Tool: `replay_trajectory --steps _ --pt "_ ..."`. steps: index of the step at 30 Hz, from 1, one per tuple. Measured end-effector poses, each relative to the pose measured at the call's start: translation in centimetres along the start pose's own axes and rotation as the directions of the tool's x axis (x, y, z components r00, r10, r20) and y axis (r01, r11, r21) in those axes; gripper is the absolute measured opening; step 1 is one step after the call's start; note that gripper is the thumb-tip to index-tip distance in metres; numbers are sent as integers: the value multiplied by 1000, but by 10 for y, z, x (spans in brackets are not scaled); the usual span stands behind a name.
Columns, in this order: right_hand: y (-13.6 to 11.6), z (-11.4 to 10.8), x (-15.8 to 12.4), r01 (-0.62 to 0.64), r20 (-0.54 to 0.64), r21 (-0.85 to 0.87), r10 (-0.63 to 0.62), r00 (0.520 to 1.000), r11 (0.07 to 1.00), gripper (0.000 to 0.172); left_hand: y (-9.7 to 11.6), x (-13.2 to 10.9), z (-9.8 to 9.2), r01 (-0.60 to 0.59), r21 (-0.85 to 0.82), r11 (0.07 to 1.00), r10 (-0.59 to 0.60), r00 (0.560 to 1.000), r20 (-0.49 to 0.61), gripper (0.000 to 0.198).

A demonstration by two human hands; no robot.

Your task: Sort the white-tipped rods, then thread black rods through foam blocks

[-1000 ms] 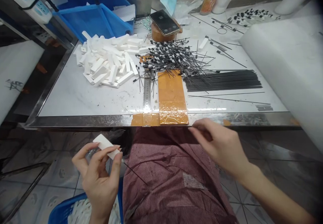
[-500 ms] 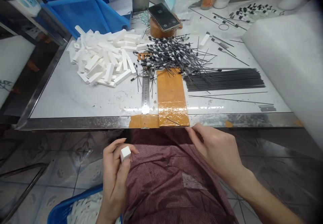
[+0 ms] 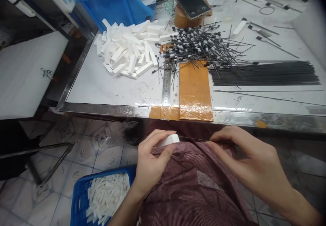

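My left hand [image 3: 152,161] is shut on a small white foam block [image 3: 168,140] above my lap. My right hand [image 3: 244,154] pinches a thin black rod [image 3: 193,138] between thumb and fingertips. The rod runs level toward the block, and its tip meets the block's end. On the white table behind, a heap of white foam bars [image 3: 128,49] lies beside a tangled pile of black rods with white beads [image 3: 201,46]. A bundle of plain black rods [image 3: 265,73] lies to their right.
An amber taped board [image 3: 195,90] and a steel ruler [image 3: 166,86] lie by the steel table edge [image 3: 107,109]. Below my left hand stands a blue basket [image 3: 81,192] of white bars. A blue tray [image 3: 114,6] and a phone on a wooden block [image 3: 192,3] are at the back.
My right hand has left the table edge with a black rod. My left hand has risen and moved right with the block, bringing it to the rod. The view has turned slightly.
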State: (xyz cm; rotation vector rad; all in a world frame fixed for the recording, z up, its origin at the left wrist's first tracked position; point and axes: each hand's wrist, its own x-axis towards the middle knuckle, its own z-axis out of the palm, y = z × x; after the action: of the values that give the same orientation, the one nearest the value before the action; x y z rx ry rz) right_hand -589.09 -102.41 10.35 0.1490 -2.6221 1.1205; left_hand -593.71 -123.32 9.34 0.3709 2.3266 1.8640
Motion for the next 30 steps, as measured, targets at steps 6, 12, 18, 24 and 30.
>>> replay_trajectory --steps 6,12,18,24,30 --pt "-2 1 1 66 26 -1 -66 997 998 8 0 -1 -2 -68 1 998 68 997 35 18" --pt "1 -6 1 163 32 -89 -161 986 983 12 -3 2 -3 -307 268 913 307 951 45 26" --pt "0 -20 -1 352 119 -345 -331 936 870 8 3 1 -9 -581 640 503 577 777 252 39" --pt "-5 -30 3 417 155 -393 -388 908 819 14 9 -2 -11 -554 562 614 518 820 244 33" --pt "-4 -27 2 343 131 -306 -318 939 888 12 5 -5 -10 -440 331 835 412 898 153 30"
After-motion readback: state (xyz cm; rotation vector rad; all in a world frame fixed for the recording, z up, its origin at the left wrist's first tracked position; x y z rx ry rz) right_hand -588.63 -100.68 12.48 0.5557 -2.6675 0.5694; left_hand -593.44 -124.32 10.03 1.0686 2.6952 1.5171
